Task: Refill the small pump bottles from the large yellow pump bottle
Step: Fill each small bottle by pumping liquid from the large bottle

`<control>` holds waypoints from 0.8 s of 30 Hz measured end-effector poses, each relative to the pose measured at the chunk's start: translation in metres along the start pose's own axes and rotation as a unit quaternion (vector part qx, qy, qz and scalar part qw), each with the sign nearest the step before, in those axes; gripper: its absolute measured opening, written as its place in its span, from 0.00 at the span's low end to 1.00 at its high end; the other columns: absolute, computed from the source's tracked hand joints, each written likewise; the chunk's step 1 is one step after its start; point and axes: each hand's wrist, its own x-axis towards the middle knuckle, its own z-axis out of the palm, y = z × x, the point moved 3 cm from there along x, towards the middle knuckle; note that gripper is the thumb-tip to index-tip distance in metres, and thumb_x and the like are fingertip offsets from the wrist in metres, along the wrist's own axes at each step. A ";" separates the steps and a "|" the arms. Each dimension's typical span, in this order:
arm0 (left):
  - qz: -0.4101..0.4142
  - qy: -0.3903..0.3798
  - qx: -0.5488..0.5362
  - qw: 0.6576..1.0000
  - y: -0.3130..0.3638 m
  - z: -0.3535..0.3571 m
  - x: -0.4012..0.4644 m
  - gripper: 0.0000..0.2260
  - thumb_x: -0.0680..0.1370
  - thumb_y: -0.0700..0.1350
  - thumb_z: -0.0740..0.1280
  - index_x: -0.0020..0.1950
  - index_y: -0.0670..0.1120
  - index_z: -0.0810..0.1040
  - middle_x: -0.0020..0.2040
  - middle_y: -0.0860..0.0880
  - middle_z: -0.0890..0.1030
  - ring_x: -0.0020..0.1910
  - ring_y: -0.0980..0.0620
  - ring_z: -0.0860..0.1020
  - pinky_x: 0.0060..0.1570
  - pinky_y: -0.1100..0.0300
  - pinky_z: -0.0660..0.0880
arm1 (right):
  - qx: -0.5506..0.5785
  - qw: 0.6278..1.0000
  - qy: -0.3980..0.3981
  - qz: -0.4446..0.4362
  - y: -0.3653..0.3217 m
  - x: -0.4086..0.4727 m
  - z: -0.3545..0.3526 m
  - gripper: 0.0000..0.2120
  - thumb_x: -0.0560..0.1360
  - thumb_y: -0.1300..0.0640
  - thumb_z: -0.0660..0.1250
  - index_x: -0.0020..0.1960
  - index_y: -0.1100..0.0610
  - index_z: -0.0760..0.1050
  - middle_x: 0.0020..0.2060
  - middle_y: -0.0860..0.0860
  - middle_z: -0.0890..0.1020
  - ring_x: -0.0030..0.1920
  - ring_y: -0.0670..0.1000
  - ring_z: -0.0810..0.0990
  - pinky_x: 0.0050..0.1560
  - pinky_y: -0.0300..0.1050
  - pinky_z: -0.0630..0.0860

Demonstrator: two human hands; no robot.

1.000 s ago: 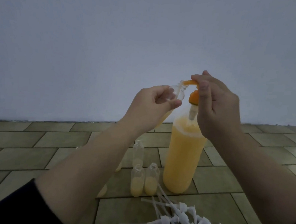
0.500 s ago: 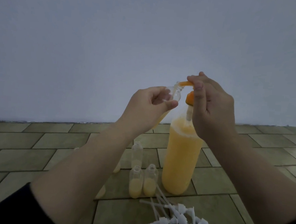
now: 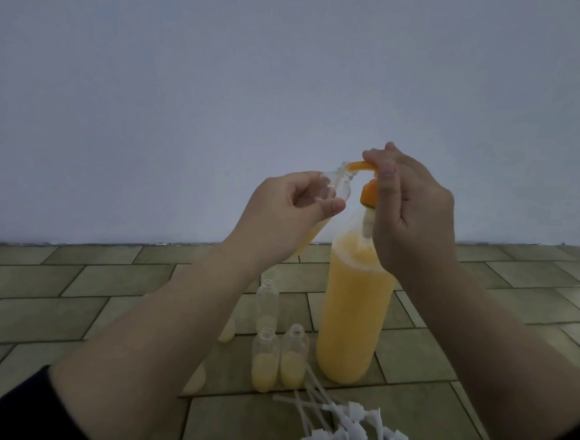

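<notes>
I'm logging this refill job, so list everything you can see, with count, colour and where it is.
Big bottle: one, yellow liquid, orange pump, standing on the floor at centre.
Held bottle: one, clear with yellow liquid low down, tilted, mouth at the pump spout.
Small bottles: three fully visible, clear, open-topped, part-filled yellow, standing left of the big bottle; at least two more partly hidden behind the left forearm.
Pump heads: a pile, white, with long tubes, on the floor in front of the bottles; count unclear.
Floor: greenish-brown tiles.
Wall: plain, pale.
Left hand: fingers grip the held bottle.
Right hand: on the orange pump, dark sleeve at the frame edge.
</notes>
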 end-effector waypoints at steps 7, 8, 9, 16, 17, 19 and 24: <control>0.004 0.009 -0.007 1.000 0.009 -0.005 0.004 0.16 0.74 0.48 0.71 0.61 0.48 0.79 0.48 0.57 0.82 0.47 0.61 0.78 0.48 0.67 0.71 | 0.019 1.000 -0.001 -0.014 -0.012 0.014 -0.012 0.24 0.81 0.49 0.47 0.54 0.59 0.79 0.50 0.41 0.74 0.61 0.39 0.67 0.58 0.19 0.58; 0.004 0.009 -0.009 1.000 0.009 -0.005 0.004 0.16 0.74 0.48 0.71 0.61 0.49 0.79 0.48 0.57 0.82 0.46 0.62 0.78 0.47 0.68 0.71 | 0.018 1.000 0.005 -0.017 -0.012 0.014 -0.011 0.23 0.81 0.50 0.48 0.55 0.59 0.79 0.50 0.41 0.74 0.61 0.39 0.68 0.58 0.20 0.59; 0.004 0.007 -0.010 1.000 0.008 -0.005 0.004 0.16 0.74 0.48 0.71 0.61 0.49 0.79 0.48 0.58 0.82 0.46 0.64 0.78 0.46 0.70 0.71 | 0.017 1.000 0.012 -0.020 -0.011 0.012 -0.010 0.23 0.81 0.51 0.48 0.56 0.59 0.79 0.51 0.42 0.74 0.61 0.40 0.68 0.59 0.21 0.59; -0.009 -0.003 0.001 1.000 -0.001 0.000 -0.001 0.20 0.74 0.49 0.71 0.65 0.48 0.76 0.54 0.54 0.82 0.53 0.60 0.78 0.52 0.68 0.72 | 0.017 1.000 -0.001 -0.008 -0.002 -0.001 -0.002 0.21 0.81 0.52 0.49 0.58 0.59 0.77 0.56 0.52 0.80 0.64 0.44 0.69 0.61 0.25 0.61; -0.013 0.001 -0.005 1.000 0.000 -0.001 0.000 0.20 0.74 0.48 0.71 0.65 0.48 0.76 0.55 0.54 0.82 0.53 0.60 0.79 0.53 0.67 0.72 | 0.015 1.000 -0.006 -0.010 -0.003 0.001 -0.004 0.21 0.81 0.52 0.49 0.58 0.58 0.77 0.56 0.52 0.80 0.64 0.44 0.69 0.61 0.25 0.61; -0.012 0.010 -0.012 1.000 0.002 -0.002 0.000 0.20 0.73 0.48 0.72 0.64 0.48 0.77 0.53 0.56 0.82 0.52 0.61 0.79 0.51 0.69 0.72 | 0.004 1.000 -0.015 -0.018 -0.008 0.006 -0.009 0.22 0.80 0.50 0.48 0.59 0.57 0.77 0.56 0.51 0.80 0.63 0.43 0.68 0.59 0.25 0.60; -0.006 0.028 -0.029 0.999 0.008 -0.001 0.004 0.17 0.73 0.48 0.72 0.61 0.49 0.78 0.51 0.57 0.82 0.50 0.63 0.79 0.47 0.72 0.71 | 0.004 0.999 -0.034 0.000 -0.013 0.016 -0.015 0.26 0.79 0.45 0.45 0.59 0.56 0.78 0.54 0.47 0.78 0.62 0.40 0.67 0.57 0.23 0.59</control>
